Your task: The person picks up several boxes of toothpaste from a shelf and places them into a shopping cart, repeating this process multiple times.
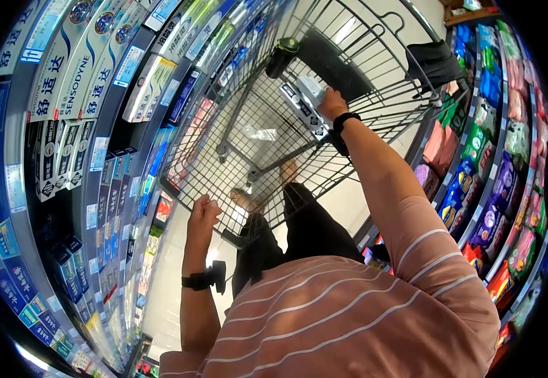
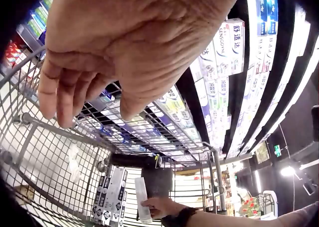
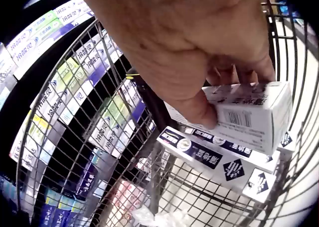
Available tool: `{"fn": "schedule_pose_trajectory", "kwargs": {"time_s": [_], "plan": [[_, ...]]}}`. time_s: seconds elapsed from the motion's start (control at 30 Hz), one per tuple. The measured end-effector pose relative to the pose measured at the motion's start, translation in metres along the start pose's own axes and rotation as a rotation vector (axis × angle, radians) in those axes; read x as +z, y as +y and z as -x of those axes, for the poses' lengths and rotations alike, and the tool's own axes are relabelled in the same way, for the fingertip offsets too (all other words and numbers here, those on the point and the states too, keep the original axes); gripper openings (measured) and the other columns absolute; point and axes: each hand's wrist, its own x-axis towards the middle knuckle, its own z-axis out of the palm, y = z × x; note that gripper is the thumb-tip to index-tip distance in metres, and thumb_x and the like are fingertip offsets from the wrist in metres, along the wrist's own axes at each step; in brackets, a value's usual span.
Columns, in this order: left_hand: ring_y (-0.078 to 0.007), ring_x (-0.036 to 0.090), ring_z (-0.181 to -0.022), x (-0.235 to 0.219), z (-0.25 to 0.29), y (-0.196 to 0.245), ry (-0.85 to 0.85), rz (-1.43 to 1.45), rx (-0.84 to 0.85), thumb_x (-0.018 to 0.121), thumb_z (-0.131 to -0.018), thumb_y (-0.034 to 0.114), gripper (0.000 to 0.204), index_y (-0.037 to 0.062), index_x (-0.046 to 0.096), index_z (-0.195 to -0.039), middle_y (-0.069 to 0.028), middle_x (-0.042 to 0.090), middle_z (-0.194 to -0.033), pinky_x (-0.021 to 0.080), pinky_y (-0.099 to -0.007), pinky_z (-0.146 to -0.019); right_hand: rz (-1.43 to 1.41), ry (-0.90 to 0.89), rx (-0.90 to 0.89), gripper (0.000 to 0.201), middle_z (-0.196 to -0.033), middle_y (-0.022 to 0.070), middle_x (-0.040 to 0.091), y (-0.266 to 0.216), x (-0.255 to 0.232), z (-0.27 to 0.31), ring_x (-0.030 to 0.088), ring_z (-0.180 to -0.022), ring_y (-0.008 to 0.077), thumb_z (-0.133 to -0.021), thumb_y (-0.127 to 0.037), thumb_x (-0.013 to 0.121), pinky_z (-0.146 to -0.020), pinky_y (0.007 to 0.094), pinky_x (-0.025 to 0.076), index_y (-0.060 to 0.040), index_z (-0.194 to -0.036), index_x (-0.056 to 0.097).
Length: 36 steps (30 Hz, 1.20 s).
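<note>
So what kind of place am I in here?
Most likely a supermarket's toiletries aisle: there's a wire shopping cart, shelves of boxed Sensodyne, and price tags along the shelf edges.

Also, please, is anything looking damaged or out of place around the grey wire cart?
Perhaps a crumpled, whitish, plastic-looking piece by the base of the grey wire cart: it looks loose and shapeless. I cannot tell whether it lies inside or beneath. The white cardboard cartons show no clear damage.

Right hand (image 3: 184, 53) grips white box (image 3: 246, 112), thumb on barcode side, above similar boxes (image 3: 214, 160) in wire cart (image 3: 198, 188). White plastic (image 3: 160, 218) at near side. Shelf boxes (image 3: 56, 100) left, seen partly through mesh.
</note>
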Motion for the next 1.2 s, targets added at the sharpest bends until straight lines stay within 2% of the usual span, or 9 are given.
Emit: {"fn": "schedule_pose_trajectory", "kwargs": {"time_s": [0.33, 0.43, 0.53, 0.63, 0.83, 1.0, 1.1, 1.13, 1.2], "plan": [[-0.0204, 0.063, -0.103, 0.021, -0.010, -0.001, -0.018, 0.032, -0.065, 0.059, -0.097, 0.038, 0.057, -0.0017, 0.048, -0.136, -0.0115, 0.062, -0.117, 0.049, -0.0324, -0.087, 0.045, -0.024, 0.065, 0.050, -0.139, 0.0211, 0.046, 0.033, 0.022, -0.042, 0.050, -0.127, 0.0415, -0.087, -0.017, 0.063, -0.104, 0.0473, 0.047, -0.0080, -0.133, 0.046], [-0.0199, 0.063, -0.103, 0.025, -0.013, 0.002, -0.017, 0.027, -0.065, 0.060, -0.096, 0.038, 0.057, -0.0013, 0.048, -0.136, -0.0112, 0.062, -0.117, 0.049, -0.0321, -0.086, 0.134, 0.072, 0.069, 0.049, -0.133, 0.0221, 0.050, 0.030, 0.024, -0.039, 0.052, -0.125, 0.0416, -0.086, -0.020, 0.066, -0.101, 0.0470, 0.048, -0.0074, -0.130, 0.048], [-0.0194, 0.063, -0.102, 0.030, -0.018, 0.003, -0.017, 0.041, -0.098, 0.061, -0.095, 0.038, 0.057, -0.0008, 0.049, -0.136, -0.0102, 0.062, -0.116, 0.049, -0.0318, -0.085, 0.012, 0.141, -0.125, 0.053, -0.123, 0.0276, 0.054, 0.020, 0.028, -0.040, 0.058, -0.111, 0.0473, -0.076, -0.021, 0.070, -0.096, 0.0475, 0.050, -0.0028, -0.121, 0.049], [-0.0189, 0.063, -0.102, 0.037, -0.019, 0.008, -0.013, 0.042, -0.102, 0.061, -0.095, 0.038, 0.057, -0.0004, 0.049, -0.135, -0.0088, 0.063, -0.114, 0.048, -0.0310, -0.085, 0.071, -0.083, -0.119, 0.059, -0.124, 0.0210, 0.058, -0.003, 0.032, -0.029, 0.064, -0.111, 0.0357, -0.080, -0.037, 0.074, -0.091, 0.0424, 0.054, -0.0051, -0.126, 0.054], [-0.0187, 0.064, -0.103, 0.049, -0.011, 0.022, -0.002, 0.016, -0.127, 0.060, -0.095, 0.040, 0.056, -0.0010, 0.053, -0.132, -0.0087, 0.064, -0.112, 0.048, -0.0311, -0.087, 0.218, -0.211, -0.045, 0.063, -0.125, 0.0175, 0.060, -0.013, 0.052, -0.018, 0.063, -0.115, 0.0310, -0.079, -0.044, 0.076, -0.093, 0.0393, 0.054, -0.0058, -0.125, 0.056], [-0.0191, 0.064, -0.103, 0.049, -0.011, 0.015, 0.000, -0.020, -0.155, 0.060, -0.095, 0.039, 0.053, -0.0006, 0.055, -0.130, -0.0091, 0.064, -0.112, 0.048, -0.0312, -0.087, 0.219, -0.191, -0.019, 0.041, -0.123, 0.0180, 0.065, 0.007, 0.072, -0.030, 0.065, -0.114, 0.0317, -0.085, -0.029, 0.068, -0.093, 0.0391, 0.054, -0.0050, -0.118, 0.064], [-0.0190, 0.064, -0.103, 0.050, -0.011, 0.016, -0.005, -0.013, -0.151, 0.060, -0.096, 0.038, 0.051, -0.0002, 0.055, -0.129, -0.0087, 0.064, -0.111, 0.049, -0.0313, -0.087, 0.160, -0.365, -0.062, 0.037, -0.118, 0.0199, 0.068, 0.010, 0.049, -0.029, 0.066, -0.112, 0.0321, -0.083, -0.022, 0.065, -0.094, 0.0392, 0.053, -0.0019, -0.114, 0.068], [-0.0190, 0.064, -0.102, 0.050, -0.011, 0.015, -0.009, -0.009, -0.152, 0.060, -0.096, 0.037, 0.050, -0.0002, 0.055, -0.129, -0.0085, 0.064, -0.110, 0.049, -0.0314, -0.087, 0.099, -0.262, -0.153, 0.028, -0.095, 0.0245, 0.071, 0.022, 0.061, -0.035, 0.072, -0.091, 0.0303, -0.079, -0.019, 0.068, -0.078, 0.0422, 0.057, 0.0039, -0.094, 0.071], [-0.0189, 0.064, -0.102, 0.051, -0.011, 0.012, -0.011, 0.004, -0.150, 0.060, -0.096, 0.036, 0.049, 0.0002, 0.056, -0.129, -0.0085, 0.064, -0.110, 0.049, -0.0315, -0.086, 0.077, -0.383, -0.096, 0.025, -0.083, 0.0221, 0.071, 0.039, 0.065, -0.047, 0.072, -0.075, 0.0291, -0.078, -0.015, 0.069, -0.067, 0.0409, 0.057, 0.0053, -0.092, 0.070]]}}
